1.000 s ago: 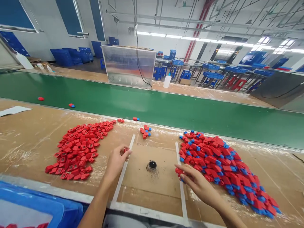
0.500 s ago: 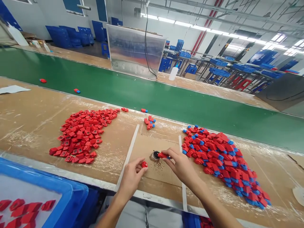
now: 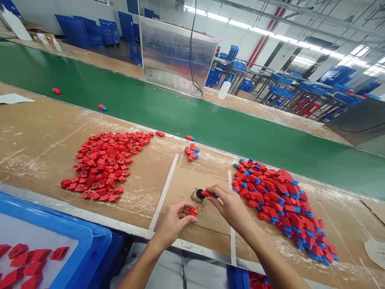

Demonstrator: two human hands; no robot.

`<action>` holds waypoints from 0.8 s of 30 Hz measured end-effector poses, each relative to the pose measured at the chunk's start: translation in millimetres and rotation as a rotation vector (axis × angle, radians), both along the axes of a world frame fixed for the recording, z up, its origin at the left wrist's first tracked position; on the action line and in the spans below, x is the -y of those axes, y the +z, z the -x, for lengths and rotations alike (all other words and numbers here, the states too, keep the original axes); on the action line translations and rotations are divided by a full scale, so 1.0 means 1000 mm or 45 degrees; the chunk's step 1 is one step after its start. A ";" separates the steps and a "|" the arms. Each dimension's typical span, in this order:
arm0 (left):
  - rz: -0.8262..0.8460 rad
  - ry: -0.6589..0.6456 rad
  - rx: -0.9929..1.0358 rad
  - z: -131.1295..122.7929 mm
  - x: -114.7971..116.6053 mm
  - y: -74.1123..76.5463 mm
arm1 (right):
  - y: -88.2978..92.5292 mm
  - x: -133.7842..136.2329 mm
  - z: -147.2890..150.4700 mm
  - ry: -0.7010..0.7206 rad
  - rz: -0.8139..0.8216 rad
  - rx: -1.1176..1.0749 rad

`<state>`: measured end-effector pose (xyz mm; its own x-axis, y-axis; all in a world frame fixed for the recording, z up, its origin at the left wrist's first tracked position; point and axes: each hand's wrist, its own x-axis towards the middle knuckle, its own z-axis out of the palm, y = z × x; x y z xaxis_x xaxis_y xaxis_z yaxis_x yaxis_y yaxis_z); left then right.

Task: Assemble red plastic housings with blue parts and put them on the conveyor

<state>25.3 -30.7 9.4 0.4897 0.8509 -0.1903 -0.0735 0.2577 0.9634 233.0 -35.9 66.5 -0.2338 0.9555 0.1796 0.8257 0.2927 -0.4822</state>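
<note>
Hands are gripping at lower centre of the frame: the right hand (image 3: 231, 207) is pinching a red-and-blue plastic part (image 3: 207, 194), its long axis pointing left into a small black-topped round fixture (image 3: 198, 195), while the left hand (image 3: 173, 223) is holding a red piece (image 3: 193, 211) at its fingertips.

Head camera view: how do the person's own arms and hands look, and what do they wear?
The left hand and right hand are bare, with no gloves. The forearms show no sleeves or watch. Light grey clothing shows below them.
</note>
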 end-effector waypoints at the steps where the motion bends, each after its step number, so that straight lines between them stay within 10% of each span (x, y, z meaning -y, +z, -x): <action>1: -0.006 -0.006 0.014 -0.001 0.000 -0.001 | 0.001 0.000 0.000 -0.002 -0.001 -0.017; 16: 0.094 -0.039 0.109 0.005 -0.002 -0.013 | -0.006 -0.006 -0.009 -0.309 0.495 -0.945; 24: 0.099 -0.019 0.108 0.003 -0.001 -0.012 | -0.009 -0.004 -0.006 -0.314 0.447 -0.911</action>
<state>21.9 -30.0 -2.2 0.5192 0.8278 -0.2123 -0.1499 0.3328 0.9310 239.3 -31.9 57.4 0.0469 0.9925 -0.1130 0.3058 -0.1219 -0.9443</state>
